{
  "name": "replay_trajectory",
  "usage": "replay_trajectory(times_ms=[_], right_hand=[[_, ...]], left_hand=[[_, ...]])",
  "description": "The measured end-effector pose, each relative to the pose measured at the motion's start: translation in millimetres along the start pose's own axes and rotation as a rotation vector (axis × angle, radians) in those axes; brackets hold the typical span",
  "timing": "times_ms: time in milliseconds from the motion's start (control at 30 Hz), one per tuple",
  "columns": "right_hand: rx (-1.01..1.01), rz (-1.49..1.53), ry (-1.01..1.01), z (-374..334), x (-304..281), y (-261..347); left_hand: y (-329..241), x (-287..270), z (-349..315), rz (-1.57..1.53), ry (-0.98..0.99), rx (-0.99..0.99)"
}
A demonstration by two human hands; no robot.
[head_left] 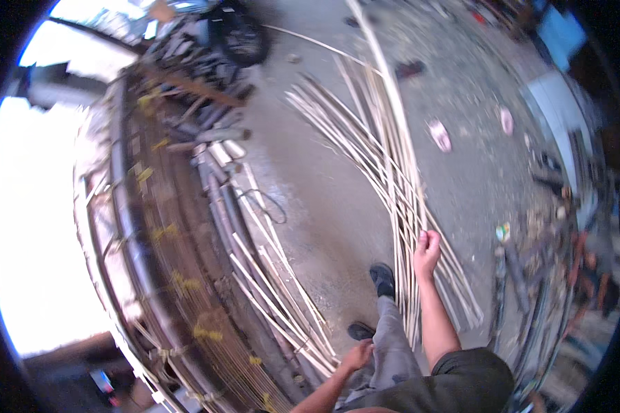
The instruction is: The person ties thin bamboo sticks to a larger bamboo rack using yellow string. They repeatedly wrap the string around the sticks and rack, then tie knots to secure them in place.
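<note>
My right hand (427,253) is closed round the near end of a long pale bamboo strip (390,89), which stretches away to the far edge of the view. Beneath it, a loose pile of similar bamboo strips (365,141) lies crossed on the floor and runs back past my feet. My left hand (357,355) hangs low by my trouser leg with its fingers curled; whether anything is in them is hidden. Left of my feet lies a smaller bunch of pale strips (272,292).
A long dark rack with yellow ties (186,279) runs along the left. Cut poles (220,151) and a motorbike wheel (244,41) are beyond it. Pink slippers (439,135) lie on the concrete floor (324,186). Dark wood pieces (517,282) clutter the right.
</note>
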State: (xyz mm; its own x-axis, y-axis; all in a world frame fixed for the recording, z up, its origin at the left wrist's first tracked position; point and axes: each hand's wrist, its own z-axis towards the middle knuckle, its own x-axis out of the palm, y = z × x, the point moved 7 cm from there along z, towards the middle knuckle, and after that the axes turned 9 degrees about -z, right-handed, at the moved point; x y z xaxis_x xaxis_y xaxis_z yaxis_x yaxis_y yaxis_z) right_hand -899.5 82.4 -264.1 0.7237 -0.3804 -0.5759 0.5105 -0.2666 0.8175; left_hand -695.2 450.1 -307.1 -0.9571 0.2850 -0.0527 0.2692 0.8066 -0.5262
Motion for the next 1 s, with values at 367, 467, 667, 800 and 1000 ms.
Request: replay_trajectory(times_ms=[367, 467, 667, 800, 1000], right_hand=[[-0.223, 1.002, 0.887, -132.1, 87.9, 514.2], [0.024, 1.215, 1.225, -250.7, 86.8, 586.4], [0.231, 1.048, 1.604, -431.7, 107.7, 590.5], [0.139, 0.719, 1.936, -510.9, 126.8, 559.5], [-0.569, 0.225, 1.789, -450.6, 246.5, 549.6]], left_hand=[[-258.4, -267.8, -246.9, 0.018, -1.105, 0.734], [-253.0, -285.8, -334.9, -0.119, -1.339, 0.77], [-135.2, -283.3, -467.3, -0.373, -1.687, 0.429], [-87.5, -290.3, -539.6, -0.222, -1.797, 0.247], [10.4, -308.0, -558.2, -0.184, -1.721, -0.05]])
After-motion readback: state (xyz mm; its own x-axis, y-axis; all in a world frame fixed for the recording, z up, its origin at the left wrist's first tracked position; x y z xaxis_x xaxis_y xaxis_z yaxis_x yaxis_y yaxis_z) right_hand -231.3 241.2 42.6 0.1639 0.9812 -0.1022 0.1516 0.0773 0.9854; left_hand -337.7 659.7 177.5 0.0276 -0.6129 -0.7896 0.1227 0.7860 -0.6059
